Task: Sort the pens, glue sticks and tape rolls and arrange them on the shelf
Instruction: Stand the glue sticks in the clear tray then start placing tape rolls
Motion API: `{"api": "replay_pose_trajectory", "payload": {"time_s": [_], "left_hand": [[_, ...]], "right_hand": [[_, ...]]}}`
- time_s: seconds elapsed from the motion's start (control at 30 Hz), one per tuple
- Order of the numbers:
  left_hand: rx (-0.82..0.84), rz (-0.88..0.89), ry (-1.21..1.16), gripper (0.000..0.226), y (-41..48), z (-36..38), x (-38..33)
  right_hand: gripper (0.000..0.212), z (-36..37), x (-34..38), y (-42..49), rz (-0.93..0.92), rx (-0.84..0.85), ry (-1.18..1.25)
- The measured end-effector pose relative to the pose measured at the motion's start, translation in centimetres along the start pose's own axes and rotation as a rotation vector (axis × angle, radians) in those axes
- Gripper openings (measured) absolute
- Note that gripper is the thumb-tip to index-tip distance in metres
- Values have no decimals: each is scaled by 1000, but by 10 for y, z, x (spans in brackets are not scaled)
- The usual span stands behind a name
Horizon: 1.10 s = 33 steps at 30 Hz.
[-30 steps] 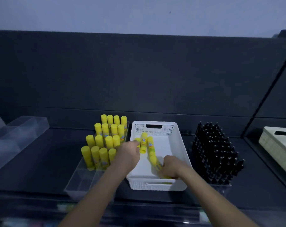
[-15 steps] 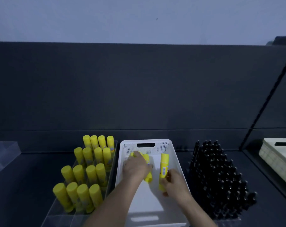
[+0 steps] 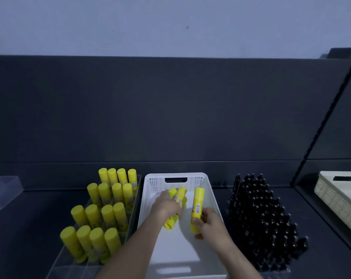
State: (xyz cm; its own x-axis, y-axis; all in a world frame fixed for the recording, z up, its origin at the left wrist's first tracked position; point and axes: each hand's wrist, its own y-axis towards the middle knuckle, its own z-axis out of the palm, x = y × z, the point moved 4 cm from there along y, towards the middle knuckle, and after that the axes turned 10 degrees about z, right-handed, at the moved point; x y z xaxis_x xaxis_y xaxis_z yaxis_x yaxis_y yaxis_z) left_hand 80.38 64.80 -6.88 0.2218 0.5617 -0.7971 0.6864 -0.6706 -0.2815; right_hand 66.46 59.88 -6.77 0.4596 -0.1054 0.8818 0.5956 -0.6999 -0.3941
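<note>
The glue-stick step is in hand: both hands are down in the white basket (image 3: 196, 180) on the shelf, gathering loose sticks. The left hand (image 3: 166, 206) has its grip curled round a bundle of glue sticks (image 3: 179, 195), and the right hand (image 3: 211, 224) pinches a single glue stick (image 3: 198, 206) upright by its lower end. The next move probably calls for carrying these left to the clear tray (image 3: 134, 206) and standing them beside the rows of glue sticks (image 3: 108, 216) already there.

White perforated basket (image 3: 211, 190) at centre of dark shelf (image 3: 29, 218). Left hand (image 3: 166, 206) grips a bunch of yellow glue sticks (image 3: 178, 195), perhaps three; the count is unclear. Right hand (image 3: 210, 224) holds a single glue stick (image 3: 197, 206) upright. To the left, clear tray (image 3: 136, 208) of standing glue sticks (image 3: 108, 216). To the right, black pens (image 3: 259, 218), packed upright.
</note>
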Motion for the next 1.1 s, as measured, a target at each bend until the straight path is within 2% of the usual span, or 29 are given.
{"api": "replay_pose_trajectory", "payload": {"time_s": [0.13,0.17,0.23,0.3,0.4,0.53,0.67,0.77,0.87,1.0,1.1], "left_hand": [[-14,92,-333,53,-21,-16,-15],[-29,121,-391,51,-27,-22,-18],[-50,184,-481,32,-46,-36,-23],[-52,241,-545,33,-67,-48,-24],[-111,271,-572,49,-98,-63,-15],[-213,263,-654,33,-133,-84,9],[-256,250,-690,52,-164,-106,36],[-270,257,-744,46,-180,-123,58],[-296,264,-743,40,-188,-142,81],[-312,266,-711,44,-190,-174,117],[-291,252,-682,48,-188,-200,150]], "right_hand": [[20,-3,3,-5,-11,41,87],[23,-5,4,-7,-12,45,102],[26,-9,6,-11,-10,64,138],[29,-9,11,-16,-17,92,168],[30,1,18,-21,-80,128,151],[24,18,23,-32,-97,197,164],[28,27,29,-51,-86,267,227],[13,39,38,-70,-113,303,258],[12,58,48,-91,-199,288,183],[8,109,56,-114,-279,277,51],[18,161,52,-117,-316,222,-13]]}}
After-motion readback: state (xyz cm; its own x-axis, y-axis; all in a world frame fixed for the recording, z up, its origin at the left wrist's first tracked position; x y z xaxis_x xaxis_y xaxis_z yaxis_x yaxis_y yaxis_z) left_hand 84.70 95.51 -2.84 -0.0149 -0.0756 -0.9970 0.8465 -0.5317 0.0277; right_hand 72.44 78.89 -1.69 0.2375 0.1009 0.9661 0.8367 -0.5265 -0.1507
